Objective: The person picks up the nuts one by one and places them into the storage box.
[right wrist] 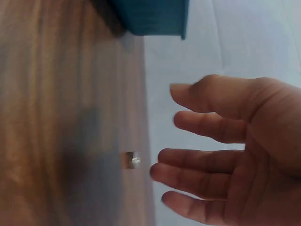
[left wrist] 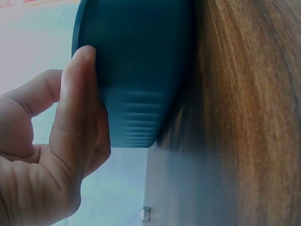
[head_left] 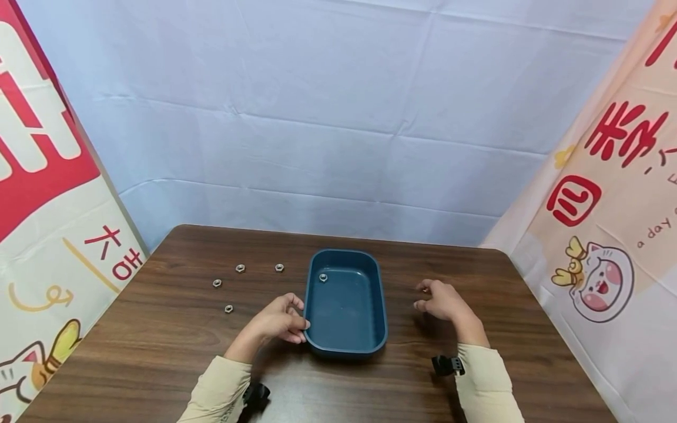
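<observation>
A dark blue rectangular tray (head_left: 346, 346) stands on the wooden table, with one metal hex nut (head_left: 323, 278) inside near its far left corner. My left hand (head_left: 282, 320) holds the tray's left rim, thumb at the edge and the other fingers bent by the outer wall. In the left wrist view, the tray's ribbed outside (left wrist: 141, 113) fills the space beside that hand. To the right of the tray, my right hand (head_left: 444, 301) hovers over the table with its fingers apart and loosely bent. Near its fingertips, a hex nut (right wrist: 135, 160) lies on the table in the right wrist view.
Left of the tray lie several more hex nuts, among them a far one (head_left: 279, 268) and a nearer one (head_left: 228, 308). A pale cloth (head_left: 338, 147) hangs behind the table (head_left: 158, 329). Printed banners (head_left: 592, 276) flank both sides.
</observation>
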`<action>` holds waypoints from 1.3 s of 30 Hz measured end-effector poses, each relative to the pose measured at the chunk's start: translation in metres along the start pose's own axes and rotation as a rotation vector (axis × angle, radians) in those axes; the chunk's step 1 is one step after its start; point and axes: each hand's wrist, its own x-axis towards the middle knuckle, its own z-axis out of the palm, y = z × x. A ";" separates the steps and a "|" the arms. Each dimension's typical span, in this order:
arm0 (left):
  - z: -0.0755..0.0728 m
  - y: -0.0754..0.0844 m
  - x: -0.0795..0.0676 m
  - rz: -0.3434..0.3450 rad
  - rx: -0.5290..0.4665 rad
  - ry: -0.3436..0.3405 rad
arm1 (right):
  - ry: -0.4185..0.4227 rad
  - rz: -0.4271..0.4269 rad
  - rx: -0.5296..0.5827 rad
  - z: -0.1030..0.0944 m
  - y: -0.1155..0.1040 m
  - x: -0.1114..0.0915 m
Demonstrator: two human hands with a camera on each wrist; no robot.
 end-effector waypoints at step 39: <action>-0.001 0.002 0.000 -0.012 0.019 -0.006 | 0.179 0.465 0.850 0.026 0.051 0.029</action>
